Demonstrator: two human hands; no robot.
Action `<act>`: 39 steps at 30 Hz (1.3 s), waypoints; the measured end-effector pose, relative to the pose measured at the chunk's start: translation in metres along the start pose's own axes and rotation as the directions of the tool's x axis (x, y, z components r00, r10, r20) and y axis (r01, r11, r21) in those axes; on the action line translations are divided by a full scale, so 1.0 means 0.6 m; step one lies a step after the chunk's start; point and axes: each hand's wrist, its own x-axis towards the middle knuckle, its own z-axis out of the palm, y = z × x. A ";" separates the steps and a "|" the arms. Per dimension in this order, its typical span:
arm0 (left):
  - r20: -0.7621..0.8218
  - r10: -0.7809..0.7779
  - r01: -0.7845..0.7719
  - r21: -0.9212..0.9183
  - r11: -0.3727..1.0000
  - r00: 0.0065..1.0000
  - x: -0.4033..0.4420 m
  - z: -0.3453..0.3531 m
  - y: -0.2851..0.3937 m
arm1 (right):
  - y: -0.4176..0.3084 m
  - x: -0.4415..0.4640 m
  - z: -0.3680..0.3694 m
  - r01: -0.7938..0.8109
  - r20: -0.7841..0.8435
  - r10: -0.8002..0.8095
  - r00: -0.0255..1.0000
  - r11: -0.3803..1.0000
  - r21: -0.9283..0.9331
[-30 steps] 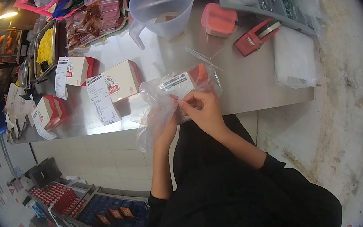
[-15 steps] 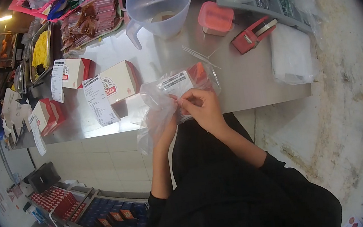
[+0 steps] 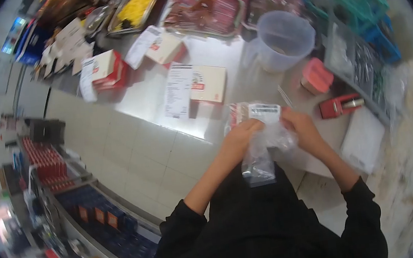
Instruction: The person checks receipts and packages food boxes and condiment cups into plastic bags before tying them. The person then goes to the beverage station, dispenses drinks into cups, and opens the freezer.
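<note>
A clear plastic bag (image 3: pixel 258 161) hangs at the front edge of the steel counter, its loose part drooping toward my lap. My left hand (image 3: pixel 243 139) grips its left side with fingers closed. On the opposite side my right hand (image 3: pixel 300 127) is closed on the bag too. Beyond my fingers a white printed label or receipt (image 3: pixel 266 112) shows through the plastic, beside something red and brownish. To the left stands a cream and red takeaway box (image 3: pixel 209 83) with a long receipt (image 3: pixel 178 92) on it. The view is slightly blurred.
Two more boxes (image 3: pixel 165 49) (image 3: pixel 106 69) with receipts stand farther left. Behind are a plastic jug (image 3: pixel 286 42), a red-lidded tub (image 3: pixel 316 75), a red tape dispenser (image 3: pixel 340 106), white plastic sheets (image 3: pixel 364 140) and a grey compartment tray (image 3: pixel 358 59).
My view has swung to the left. My hands, close together before, have moved apart to the two sides of the bag, and its loose part now hangs down between them.
</note>
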 end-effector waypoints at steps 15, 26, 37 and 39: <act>-0.458 -0.001 0.142 0.274 0.951 0.889 -0.022 0.105 0.018 | 0.203 -0.066 0.065 0.181 -0.165 -0.165 0.972 0.980 0.086; -0.973 -0.186 0.487 -0.098 0.868 0.134 -0.590 0.091 0.192 | -0.273 -0.172 0.325 0.188 0.317 -0.484 0.816 0.741 0.644; -0.773 0.077 0.713 -0.614 -0.338 -0.629 -1.413 0.071 0.458 | -0.608 -0.195 0.661 0.315 0.584 -0.538 0.608 0.838 0.445; -0.582 0.276 0.610 -0.792 0.017 -0.764 -1.539 0.070 0.490 | -0.620 -0.197 0.703 0.300 0.641 -0.516 0.568 0.855 0.422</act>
